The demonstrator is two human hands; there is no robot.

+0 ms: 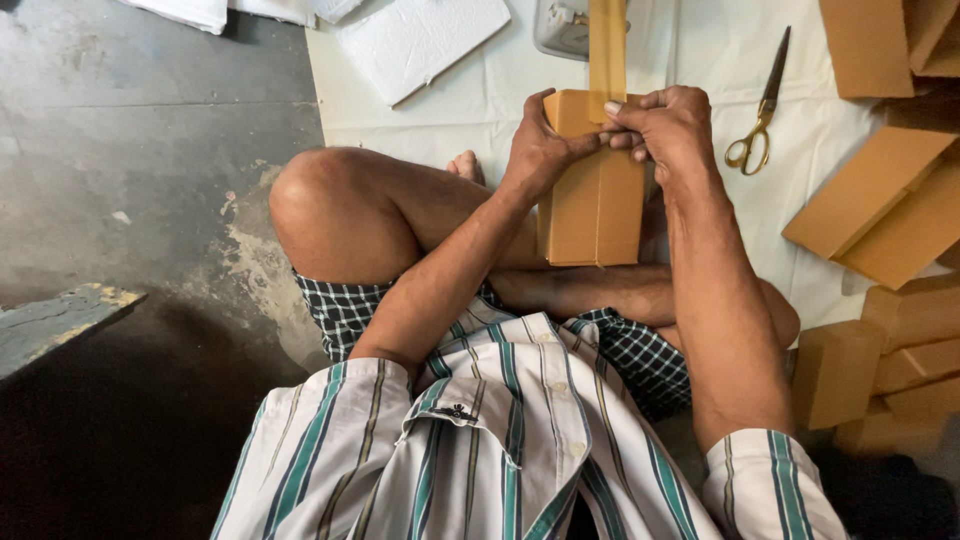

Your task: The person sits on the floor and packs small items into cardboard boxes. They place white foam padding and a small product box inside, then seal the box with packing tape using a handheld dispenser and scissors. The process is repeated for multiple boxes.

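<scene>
I see a tan-brown cardboard box (592,200) at centre frame with matching brown tape (606,45) above it. Gold-handled scissors (760,110) lie on white sheeting (700,50) at upper right; my shirt (500,450) is white with green stripes.

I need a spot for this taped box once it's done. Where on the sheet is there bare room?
Bare white sheet lies between the box and the scissors, and between the foam slab and the knee. The right side is crowded with cardboard boxes.
</scene>
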